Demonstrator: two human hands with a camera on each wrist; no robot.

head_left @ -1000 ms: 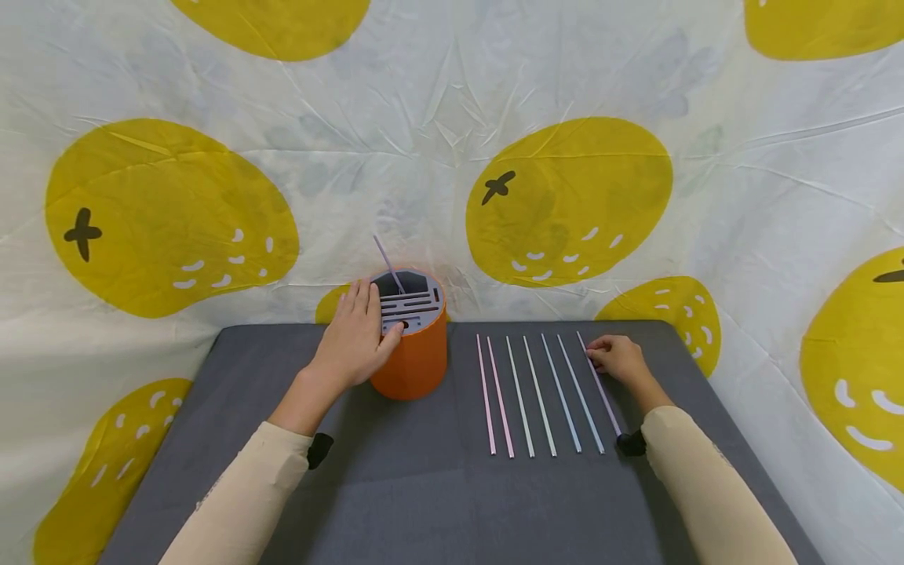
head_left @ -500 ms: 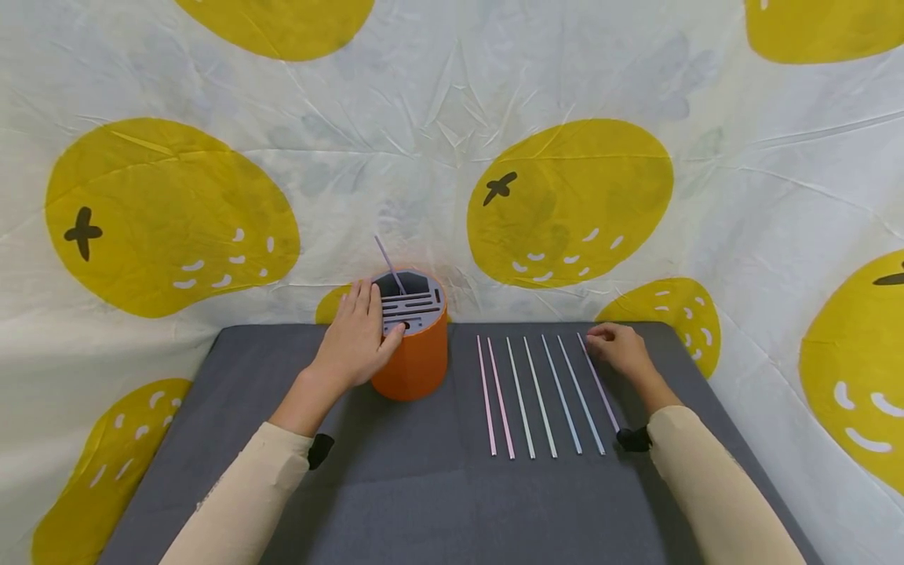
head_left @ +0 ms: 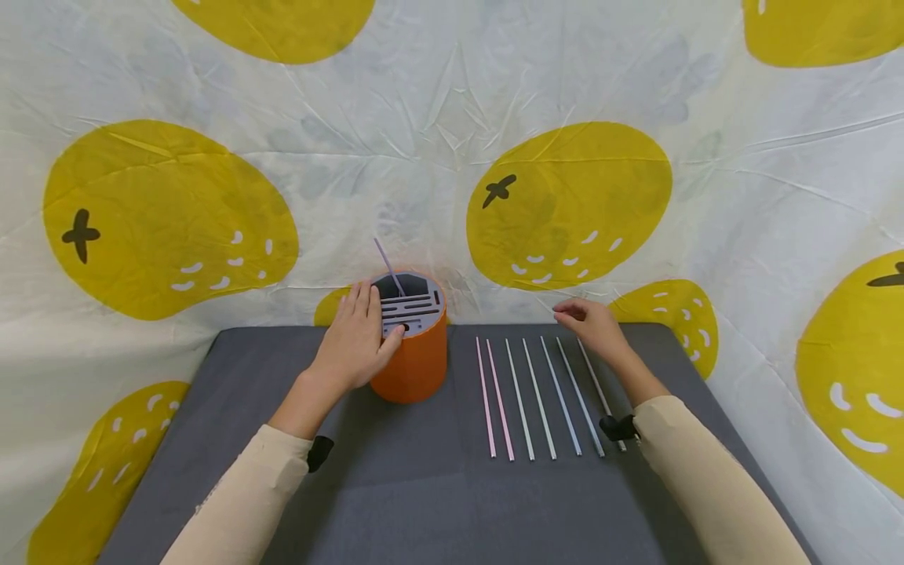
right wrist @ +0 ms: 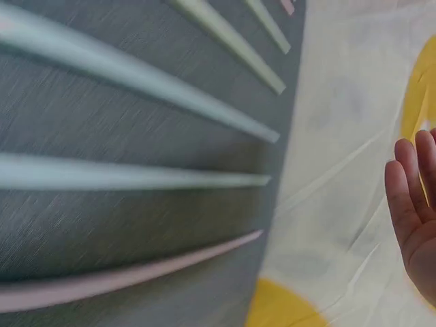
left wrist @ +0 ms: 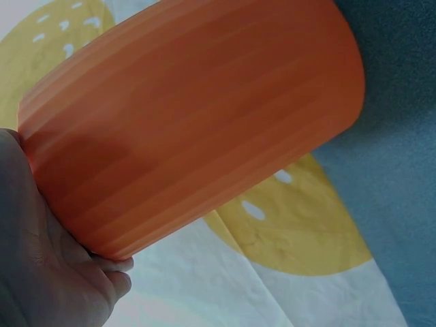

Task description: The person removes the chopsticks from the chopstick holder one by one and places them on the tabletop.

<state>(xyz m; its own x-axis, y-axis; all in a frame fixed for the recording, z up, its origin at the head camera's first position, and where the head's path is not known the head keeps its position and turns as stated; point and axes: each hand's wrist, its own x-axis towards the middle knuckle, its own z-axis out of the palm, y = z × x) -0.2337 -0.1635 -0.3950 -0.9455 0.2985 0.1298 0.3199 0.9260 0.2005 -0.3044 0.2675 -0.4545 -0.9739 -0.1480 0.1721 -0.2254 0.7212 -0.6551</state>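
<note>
My left hand (head_left: 353,337) rests with straight fingers on the top rim of an orange pen holder (head_left: 413,369), its thumb lying across the grey slotted top (head_left: 417,304). A thin lavender stick (head_left: 387,265) leans in the holder's rear compartment. In the left wrist view, that hand lies along the rim end of the holder's ribbed orange wall (left wrist: 191,122). My right hand (head_left: 592,326) is above the far table edge, thumb and fingertips near each other, with nothing visible between them. Below its wrist lies another lavender stick (head_left: 595,377), in a row with several others.
To its left lie two blue sticks (head_left: 563,396), two pale green sticks (head_left: 521,400) and two pink sticks (head_left: 487,400), spaced apart on the dark grey table (head_left: 424,502). Behind the table hangs a white cloth (head_left: 424,196) printed with yellow fruit.
My right hand has come away from the far end of the lavender stick, moving left and up. That stick stays on the table, and the left hand keeps its place on the holder.
</note>
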